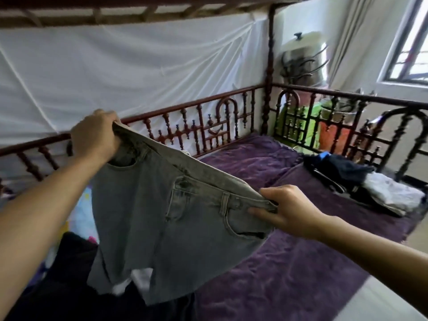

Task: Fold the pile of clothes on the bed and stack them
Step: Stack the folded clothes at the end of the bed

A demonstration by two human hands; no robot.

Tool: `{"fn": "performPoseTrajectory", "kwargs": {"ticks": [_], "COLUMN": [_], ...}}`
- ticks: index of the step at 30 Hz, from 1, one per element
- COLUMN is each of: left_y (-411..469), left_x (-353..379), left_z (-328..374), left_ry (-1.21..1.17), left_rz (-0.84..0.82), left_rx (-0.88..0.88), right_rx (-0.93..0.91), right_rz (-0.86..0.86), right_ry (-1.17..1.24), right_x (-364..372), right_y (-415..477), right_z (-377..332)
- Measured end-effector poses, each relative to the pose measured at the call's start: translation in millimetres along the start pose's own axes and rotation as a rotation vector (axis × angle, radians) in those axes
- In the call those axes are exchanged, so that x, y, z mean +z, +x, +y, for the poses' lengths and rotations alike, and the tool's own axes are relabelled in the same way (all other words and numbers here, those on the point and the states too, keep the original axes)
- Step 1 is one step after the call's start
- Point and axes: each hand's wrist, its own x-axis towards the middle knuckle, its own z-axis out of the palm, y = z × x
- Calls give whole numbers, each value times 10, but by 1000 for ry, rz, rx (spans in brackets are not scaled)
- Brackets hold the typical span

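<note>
Bed (289,274): covered by a purple blanket, with a carved wooden railing (208,121) along the far side and the foot.
Mosquito net (115,77): white, stretched behind the railing on the far side.
Unfolded pile (69,286): a dark heap at the near left of the bed, partly hidden by the shorts; the number of garments could not be told.
Denim shorts (162,216): grey, held up in the air over the bed by the waistband, stretched between both hands, front outward, legs hanging free with white pocket lining showing at the hem (no fold made in them).
Folded stack (370,188): dark and pale garments laid on one another at the far right of the bed, near the foot railing, well apart from the shorts.
Left hand (95,135): clenched round the upper end of the waistband, raised higher than the other.
Right hand (289,209): pinched the lower end of the waistband, thumb on top, fingers beneath.
Progress: judged partway through, with several items already stacked, the shorts only spread for folding, and the dark heap left to do.
</note>
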Motion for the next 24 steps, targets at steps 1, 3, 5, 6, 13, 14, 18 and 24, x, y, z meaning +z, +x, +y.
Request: {"fn": "performPoseTrajectory", "kwargs": {"ticks": [1,3,5,6,13,14,18,24], "left_y": [24,37,-2,-49,-526,-532,-481,-489], "left_x": [156,502,895,1091,2156,2286,2905,3874], "left_z": [200,624,1049,1248,2360,2512,3167,4357], "left_ry": [20,87,115,106,31,31,5,-167], "left_rz": [-58,-267,-499,-566,-552,-539,-564,-699], "left_rx": [43,84,75,62,93,137,280,345], "right_rx": [60,173,265,297,525,560,727,927], "right_rz": [-56,-173,-252,-270,-179,-153,-159,-258], "right_ry": [12,12,-12,-32,-148,-174,-258,-316], "right_x": [-38,-87,-108,-99,97,141,233,46], "right_y": [-92,-286,-479,-584,-1350,-1400,-1492,-1672], "right_z": [179,553,924,1111,2409,2591,3358,4522]}}
